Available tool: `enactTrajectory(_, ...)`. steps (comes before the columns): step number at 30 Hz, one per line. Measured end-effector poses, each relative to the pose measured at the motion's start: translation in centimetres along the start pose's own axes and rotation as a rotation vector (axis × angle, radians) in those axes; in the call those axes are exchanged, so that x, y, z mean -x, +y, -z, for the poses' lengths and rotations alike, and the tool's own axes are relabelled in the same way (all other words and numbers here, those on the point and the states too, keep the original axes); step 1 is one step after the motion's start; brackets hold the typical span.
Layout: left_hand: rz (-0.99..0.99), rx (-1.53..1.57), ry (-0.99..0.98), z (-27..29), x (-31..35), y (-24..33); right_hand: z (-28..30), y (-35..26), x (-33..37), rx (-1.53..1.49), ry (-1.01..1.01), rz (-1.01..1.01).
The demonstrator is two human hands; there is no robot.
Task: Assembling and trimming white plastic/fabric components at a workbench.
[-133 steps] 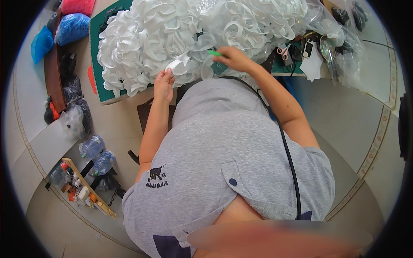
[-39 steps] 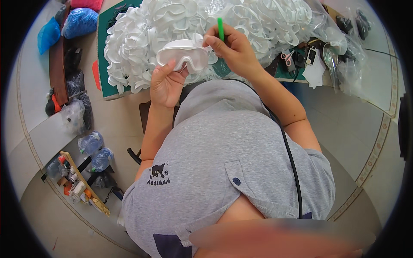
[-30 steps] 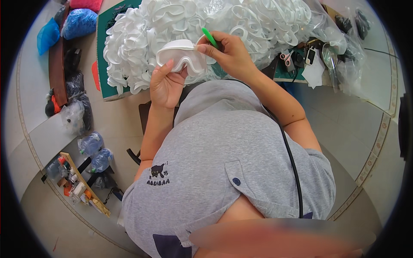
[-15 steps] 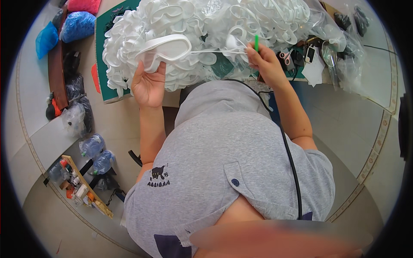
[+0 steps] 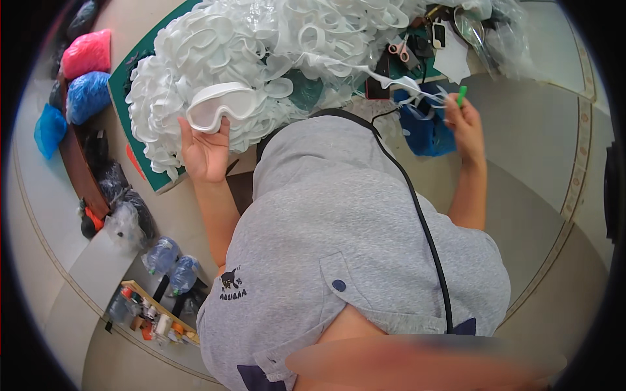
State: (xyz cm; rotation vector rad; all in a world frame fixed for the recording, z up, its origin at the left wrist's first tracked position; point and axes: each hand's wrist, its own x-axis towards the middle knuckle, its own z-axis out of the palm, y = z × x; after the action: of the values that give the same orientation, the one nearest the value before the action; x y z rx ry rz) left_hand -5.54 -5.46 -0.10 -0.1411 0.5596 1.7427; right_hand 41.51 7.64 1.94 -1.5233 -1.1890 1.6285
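My left hand [image 5: 207, 155] holds a white goggle frame [image 5: 223, 104] by its lower edge, thumb and fingers closed on the rim. The frame is upright with its wide opening facing me, in front of a big heap of similar white frames [image 5: 195, 49]. Far to the right, my right hand [image 5: 466, 130] is closed on a thin green stick-like tool [image 5: 462, 96]; its working end is hidden. Loose white strips [image 5: 407, 85] trail from the same fingers to the left, over a blue bag or bin [image 5: 424, 130] below the table edge.
On the green table [image 5: 124, 85] at the back right lie pink-handled scissors [image 5: 399, 51], a dark phone-like slab [image 5: 377, 81] and a small white device [image 5: 439, 36]. Clear plastic bags [image 5: 505, 49] stand beyond. A black cable [image 5: 417, 189] runs down my front. Coloured bags [image 5: 88, 98] sit at the left.
My right hand has swung right and nearer, away from the goggle frame, with the green tool and white strips. The frame now stands more upright in my left hand. The view has shifted right.
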Motion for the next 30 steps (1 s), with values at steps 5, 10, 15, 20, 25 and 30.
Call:
enactTrajectory(5,0.137,0.025,-0.020,0.0,-1.1,-2.0,0.4,-4.3,3.3,0.239,-0.092,0.105)
enactTrajectory(10,0.106,-0.205,0.049,-3.0,-1.0,-3.7,-4.1,-3.2,2.1,0.546,-0.172,0.277)
enactTrajectory(15,-0.011,-0.309,0.216,-1.5,-0.7,-4.1,-11.3,-2.3,-0.6,0.722,-0.428,0.573)
enactTrajectory(20,-0.046,-0.298,0.257,-0.7,0.4,-3.7,-19.9,1.5,-7.3,0.665,-0.553,0.745)
enactTrajectory(25,-0.097,-0.265,0.274,0.0,1.7,-2.8,-24.5,7.8,-14.8,1.132,-0.322,0.631)
enactTrajectory(30,-0.156,-0.180,0.271,1.9,3.5,-1.0,-24.9,2.4,-7.5,1.074,-0.574,0.746)
